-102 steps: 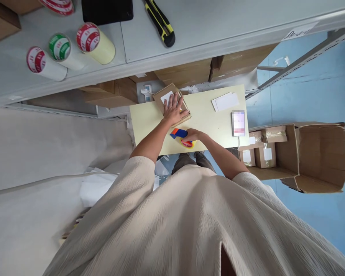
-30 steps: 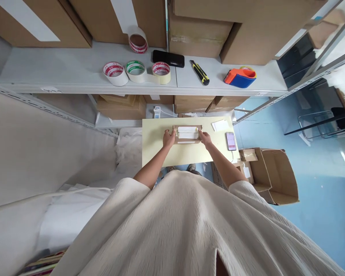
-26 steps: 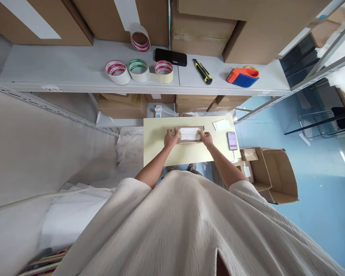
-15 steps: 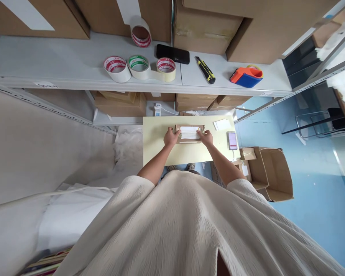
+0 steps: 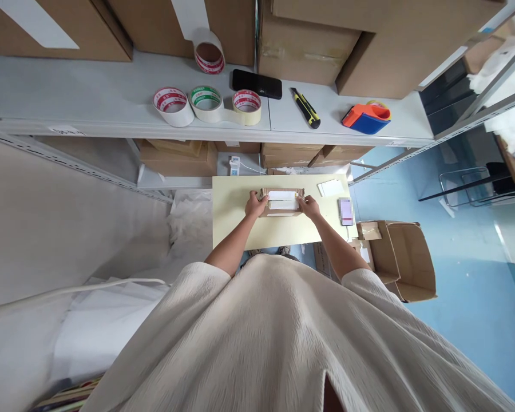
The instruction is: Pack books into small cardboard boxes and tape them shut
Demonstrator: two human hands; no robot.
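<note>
Head view, looking down over the person's pale top.

- Small cardboard box: lies on the pale yellow bench, lengthwise between the two hands, its white label turned up.
- Left hand: closed on the box's left end, fingers curled over the edge.
- Right hand: closed on the box's right end in the same way.
- Change from 3.4 s ago: the box was then skewed and pressed under a flat left hand, while the right hand was on the tape dispenser at the bench's near edge. The dispenser is now seen on the shelf beyond the hands, to the right. The box has been squared up and is gripped at both ends.
- Change over the last second: almost none; grip and box are placed as before.
- Just right of the right hand: a phone on the bench; white cards beyond it.
- On the shelf beyond the hands: three tape rolls in a row, and a utility knife right of them.
- Further right, on the floor: an open carton.
</note>
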